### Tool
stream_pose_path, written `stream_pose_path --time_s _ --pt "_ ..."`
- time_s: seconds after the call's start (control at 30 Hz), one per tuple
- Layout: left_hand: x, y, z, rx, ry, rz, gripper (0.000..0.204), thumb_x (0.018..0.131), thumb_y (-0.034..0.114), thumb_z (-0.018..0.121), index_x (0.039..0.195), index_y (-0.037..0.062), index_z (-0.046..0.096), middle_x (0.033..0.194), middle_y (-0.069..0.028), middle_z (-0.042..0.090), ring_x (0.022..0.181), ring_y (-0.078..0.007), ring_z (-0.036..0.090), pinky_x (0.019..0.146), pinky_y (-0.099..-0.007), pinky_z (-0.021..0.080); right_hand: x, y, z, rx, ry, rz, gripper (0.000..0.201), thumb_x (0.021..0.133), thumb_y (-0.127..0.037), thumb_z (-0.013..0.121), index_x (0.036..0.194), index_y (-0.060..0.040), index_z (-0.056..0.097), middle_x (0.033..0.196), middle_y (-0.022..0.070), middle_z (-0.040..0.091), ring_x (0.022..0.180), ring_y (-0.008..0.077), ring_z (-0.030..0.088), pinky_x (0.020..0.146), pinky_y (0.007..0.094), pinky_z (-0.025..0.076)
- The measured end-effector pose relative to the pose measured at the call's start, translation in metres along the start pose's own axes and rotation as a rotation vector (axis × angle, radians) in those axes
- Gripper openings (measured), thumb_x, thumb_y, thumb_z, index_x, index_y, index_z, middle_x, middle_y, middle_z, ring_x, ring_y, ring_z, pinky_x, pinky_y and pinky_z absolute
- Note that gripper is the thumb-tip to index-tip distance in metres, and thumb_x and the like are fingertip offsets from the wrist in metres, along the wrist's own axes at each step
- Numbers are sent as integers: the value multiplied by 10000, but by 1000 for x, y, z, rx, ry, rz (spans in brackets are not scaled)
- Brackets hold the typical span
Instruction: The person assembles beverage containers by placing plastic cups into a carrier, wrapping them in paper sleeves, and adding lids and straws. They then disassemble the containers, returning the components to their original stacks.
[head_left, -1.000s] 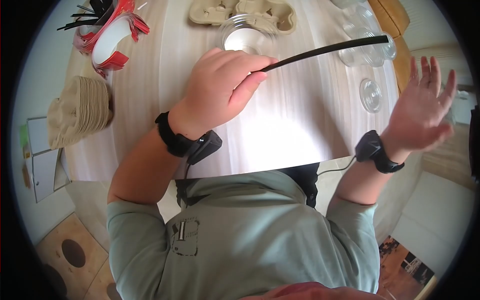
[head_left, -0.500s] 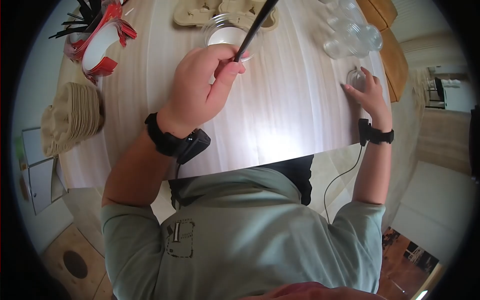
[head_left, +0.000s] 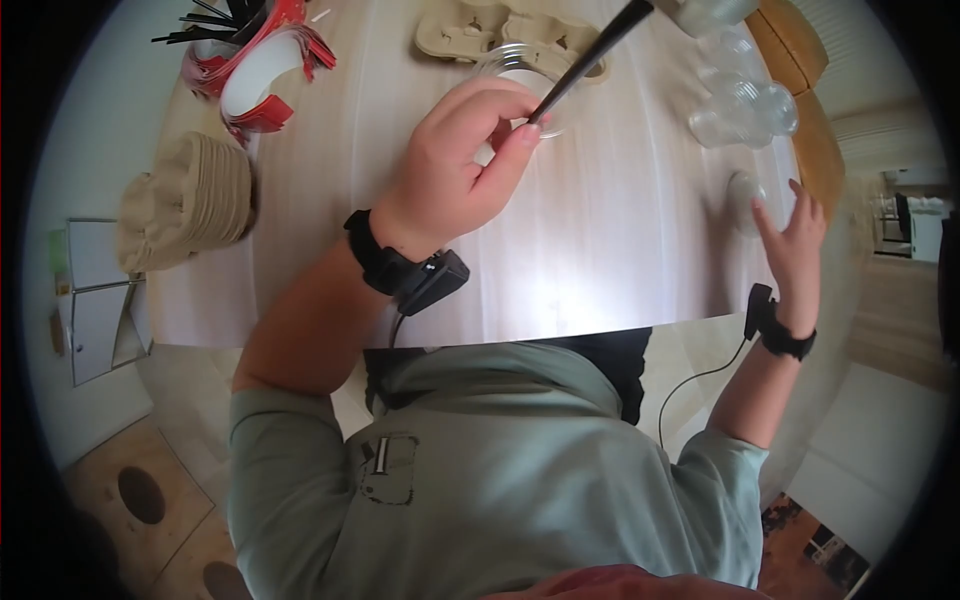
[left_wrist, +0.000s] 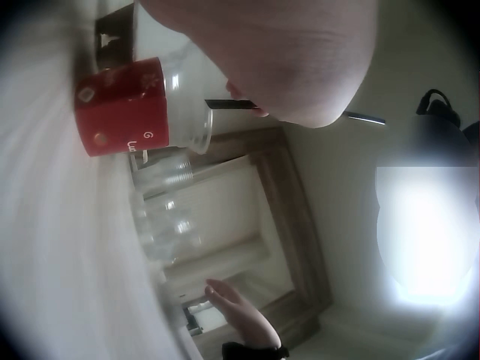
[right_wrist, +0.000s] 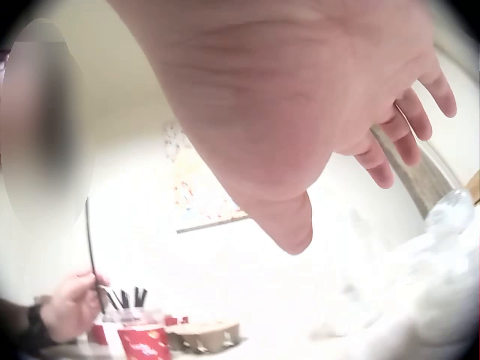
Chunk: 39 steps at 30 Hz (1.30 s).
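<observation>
My left hand (head_left: 465, 165) pinches a black straw (head_left: 590, 65) between thumb and fingertips, and the straw slants up and away. Close by it stands a clear plastic cup (head_left: 558, 122), partly hidden by the hand. From the left wrist view the cup wears a red printed sleeve (left_wrist: 124, 106). At the right table edge my right hand (head_left: 795, 250) is held with its fingers apart, beside a clear lid (head_left: 745, 203) on the table. The right wrist view shows that hand (right_wrist: 300, 97) with nothing in its grasp.
Behind the cup lies a pulp cup carrier (head_left: 450, 35). A stack of such carriers (head_left: 190, 200) stands at the left, with red sleeves (head_left: 265, 85) and black straws (head_left: 235, 15) farther back. Several clear cups (head_left: 745, 110) lie at the back right.
My right hand came down from beside the table to the lid, then drew back to the right, leaving the lid there. The straw swung from pointing right to pointing farther away.
</observation>
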<state>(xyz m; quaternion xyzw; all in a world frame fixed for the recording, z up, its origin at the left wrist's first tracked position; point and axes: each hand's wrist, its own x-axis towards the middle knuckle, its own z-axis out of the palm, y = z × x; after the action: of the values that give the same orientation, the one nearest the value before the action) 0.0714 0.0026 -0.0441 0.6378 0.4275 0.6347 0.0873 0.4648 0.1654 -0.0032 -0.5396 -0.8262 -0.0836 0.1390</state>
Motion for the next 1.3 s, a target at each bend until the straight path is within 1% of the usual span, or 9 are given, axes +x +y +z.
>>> stream_pose_path --time_s 0.17,0.27,0.3,0.4,0.6,0.73,0.9,1.07,1.3 --pt "10 3 -7 82 19 43 278 909 -94 640 1182 -41 640 973 -96 668 738 -115 614 631 -231 533 -3 -95 -45 550 35 -21 481 916 -336 758 1262 -29 627 1258 110 654 1227 276 571 1050 415 427" --pt "20 21 -7 -104 132 -152 352 943 -118 593 1290 -65 566 1043 -113 679 843 -93 639 715 -245 535 9 -146 -47 837 -12 -144 415 907 -298 767 1204 -32 654 1172 68 687 1147 218 612 1010 380 444" --pt "25 17 -8 -104 188 -72 361 958 -88 593 1315 -62 543 1027 -118 688 805 -96 647 758 -253 523 15 -163 -41 934 -6 -185 392 904 -292 767 1180 -33 662 1131 59 691 1108 203 620 982 364 454" --pt "43 46 -26 37 298 -276 287 995 -30 580 1280 -58 555 1017 -121 692 799 -112 659 749 -243 523 35 -201 -17 1231 -98 -214 336 916 -266 753 1133 -23 668 1040 37 678 1017 145 613 911 300 468" --pt "68 70 -116 156 371 -317 192 1044 107 576 1129 -54 637 1012 -103 699 761 -125 612 776 -275 517 42 -211 46 1737 -199 -8 221 992 -196 652 1176 -74 646 1125 -16 630 1048 82 563 885 252 443" --pt "99 79 -208 470 301 -244 231 1027 112 608 1164 -61 675 913 -61 650 801 -113 568 786 -278 506 43 -204 58 1783 -151 86 235 984 -189 648 1171 -47 640 1082 0 650 1008 84 576 883 243 433" --pt "139 51 -284 654 297 -577 284 968 193 602 1134 -3 725 916 -43 702 735 -105 576 685 -243 458 41 -207 58 1793 -157 86 223 990 -199 636 1148 -42 640 1063 -14 627 1001 84 551 899 245 422" --pt "153 12 -320 813 210 -956 351 900 341 580 1060 84 759 923 6 767 690 -94 520 613 -245 363 41 -206 60 1812 -154 71 210 990 -195 635 1139 -47 638 1039 -21 598 995 83 532 893 237 416" --pt "150 -36 -334 808 11 -1312 535 1001 573 416 1210 198 735 992 112 735 761 -99 426 699 -253 337 44 -202 72 1803 -176 83 205 977 -212 644 1118 -62 643 999 -28 565 966 84 505 872 233 417"
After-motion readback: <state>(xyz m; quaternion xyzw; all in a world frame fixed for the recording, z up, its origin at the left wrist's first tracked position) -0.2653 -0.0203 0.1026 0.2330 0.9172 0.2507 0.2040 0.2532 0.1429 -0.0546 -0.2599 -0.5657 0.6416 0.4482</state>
